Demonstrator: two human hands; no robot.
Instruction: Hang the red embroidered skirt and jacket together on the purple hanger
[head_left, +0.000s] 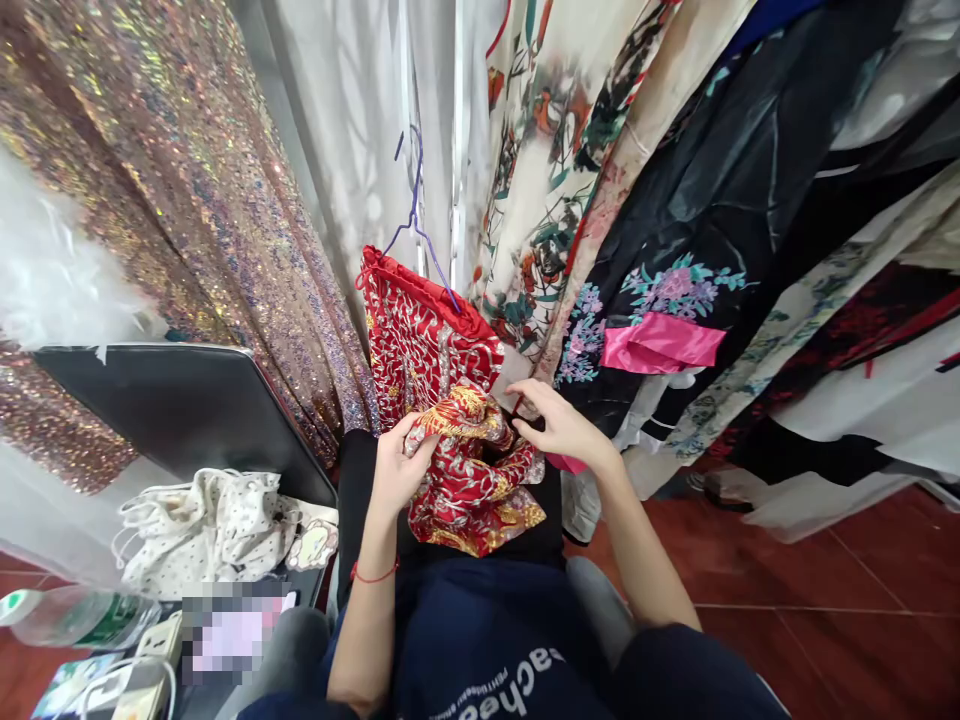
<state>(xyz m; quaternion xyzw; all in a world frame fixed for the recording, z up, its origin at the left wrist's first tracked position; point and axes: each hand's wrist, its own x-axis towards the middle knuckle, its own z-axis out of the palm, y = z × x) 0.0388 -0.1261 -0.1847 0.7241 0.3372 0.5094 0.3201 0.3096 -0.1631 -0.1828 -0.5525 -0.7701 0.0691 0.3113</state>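
Red brocade with gold and silver pattern, one garment, hangs from a single purple hanger and bunches low in front of the person's lap. The left hand has its fingers closed around a fold of the bunched cloth at the garment's left side, thumb on top. The right hand meets the same bundle from the right, fingers together and curled onto the cloth's upper edge; whether they pinch it or only press it I cannot tell. The bunched part lies between the two hands, touching both.

Around it, a sequinned gold curtain hangs at the left, a white curtain behind, and several printed robes at the right, among them one black robe with a pink cuff. One black case lid stands near the left hand, with a white spotted cloth bag and one plastic bottle below it. Open red floor tiles show only at the right.
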